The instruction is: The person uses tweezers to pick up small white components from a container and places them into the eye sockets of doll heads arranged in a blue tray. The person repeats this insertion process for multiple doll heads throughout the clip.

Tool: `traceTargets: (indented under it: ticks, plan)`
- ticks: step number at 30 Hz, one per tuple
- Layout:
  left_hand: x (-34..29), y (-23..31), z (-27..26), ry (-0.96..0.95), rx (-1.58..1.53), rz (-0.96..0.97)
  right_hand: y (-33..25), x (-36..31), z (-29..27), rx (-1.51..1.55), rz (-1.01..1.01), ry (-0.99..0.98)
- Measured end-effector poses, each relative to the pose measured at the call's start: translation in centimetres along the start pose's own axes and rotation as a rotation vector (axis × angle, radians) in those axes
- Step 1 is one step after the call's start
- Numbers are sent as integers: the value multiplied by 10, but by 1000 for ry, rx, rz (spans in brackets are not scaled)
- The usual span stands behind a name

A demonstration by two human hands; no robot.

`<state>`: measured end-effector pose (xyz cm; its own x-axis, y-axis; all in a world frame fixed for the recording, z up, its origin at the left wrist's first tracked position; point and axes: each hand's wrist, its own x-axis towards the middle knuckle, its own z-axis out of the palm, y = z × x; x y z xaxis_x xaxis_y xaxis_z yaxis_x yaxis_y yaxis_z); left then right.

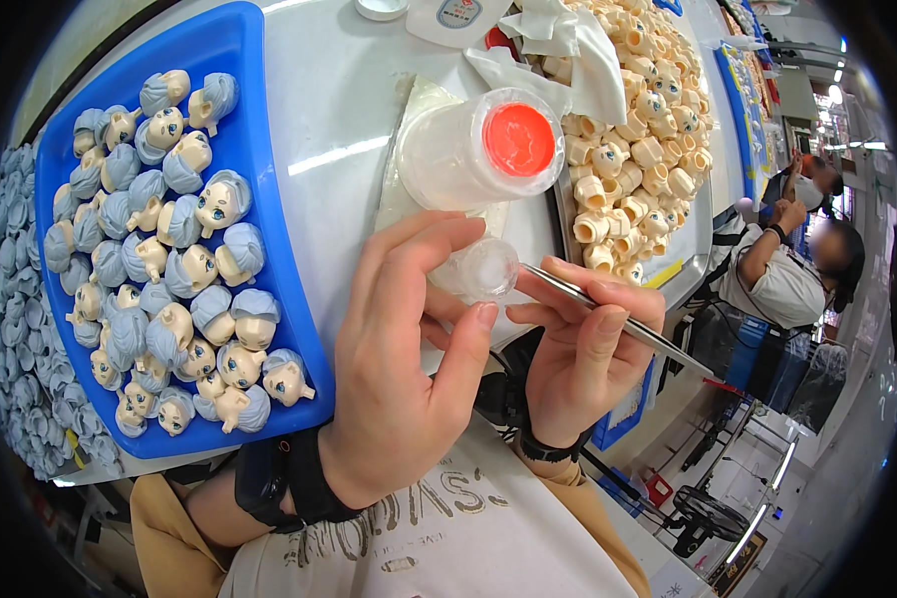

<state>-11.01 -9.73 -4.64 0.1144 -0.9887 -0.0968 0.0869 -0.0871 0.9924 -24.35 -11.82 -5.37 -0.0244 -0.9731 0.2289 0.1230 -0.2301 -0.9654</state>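
My left hand [409, 364] curls its fingers and thumb around a small clear plastic cup [487, 267], holding it tipped toward the right. In my right hand [583, 369] a pair of silver tweezers [648, 337] is pinched like a pen. The tweezer tips are close to the cup's rim; whether they touch it I cannot tell. Just beyond my hands stands a larger translucent tub [439, 154], showing a bright orange-red round surface. It rests on a pale, wrinkled sheet [393, 194].
To the left lies a blue tray [251, 100] with several doll heads with blue-grey hair. Past it is a heap of blue-grey hair pieces [15, 329]. At right, a tray of beige head parts [658, 140] is partly under white cloth [573, 60]. People sit farther right.
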Motion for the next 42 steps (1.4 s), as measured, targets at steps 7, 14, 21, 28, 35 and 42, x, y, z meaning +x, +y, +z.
traceTargets:
  ticks: [7, 14, 21, 28, 35, 42]
  plan:
    - [0, 0, 0, -2, -15, -5, 0, 0, 0, 12, 5, 7]
    - [0, 0, 0, -7, -12, -4, 1, 0, -1, -25, -16, -14]
    - [-1, -1, 0, -2, -1, 8, 3, 1, 0, -74, -108, -45]
    - [0, -1, -1, -1, 8, 9, 1, -1, 0, 14, 2, 6]
    - [0, -1, 0, 3, 3, 20, 0, 0, 0, 9, 9, 7]
    - [0, -1, 0, 1, 2, 17, 2, 1, 1, 8, -11, 3]
